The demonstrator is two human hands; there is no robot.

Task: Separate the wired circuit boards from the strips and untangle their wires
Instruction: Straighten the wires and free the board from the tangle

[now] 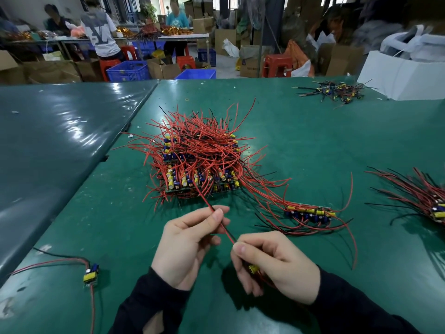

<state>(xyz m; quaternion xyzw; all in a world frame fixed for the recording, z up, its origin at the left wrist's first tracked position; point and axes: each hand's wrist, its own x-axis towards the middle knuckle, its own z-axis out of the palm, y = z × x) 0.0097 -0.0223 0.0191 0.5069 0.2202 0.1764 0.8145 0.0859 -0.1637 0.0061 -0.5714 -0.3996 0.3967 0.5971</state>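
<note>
Head view is showing us both our hands low over the green table [313, 141]. We are curling our right hand [277, 263] around a small circuit board [254, 268], mostly hidden by the fingers, only a yellow part peeking out. We are pinching its red and black wire pair [222, 225] in our left hand [190, 244]; the pair is running diagonally up-left into the tangled pile of boards [197, 162] beyond. Left of us, one separated board [91, 276] is lying flat. A strip of boards [309, 214] is resting right of the pile, another bundle [428, 201] being cut off at the edge.
</note>
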